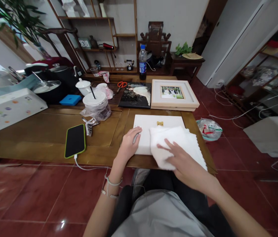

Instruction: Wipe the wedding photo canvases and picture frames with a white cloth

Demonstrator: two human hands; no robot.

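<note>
A flat white box (142, 141) with a small gold bow-shaped mark (160, 123) lies near the table's front edge. My left hand (130, 140) rests on the box's left edge, fingers stretched over its top and the thumb a little apart. Over the right part of the box is spread a white cloth (190, 141) with a scalloped edge; it hangs past the box's right side. My right hand (175, 153) lies on this cloth with its fingers spread, pressing from above. The box's right part is hidden beneath the cloth.
Behind the box are a framed photo (155, 93), a dark picture panel (131, 95), orange scissors (122, 85) and a bottle (142, 62). Leftward lie a charging phone (75, 141), a bagged lidded cup (95, 102), a blue case (70, 99) and a long white box (10, 110).
</note>
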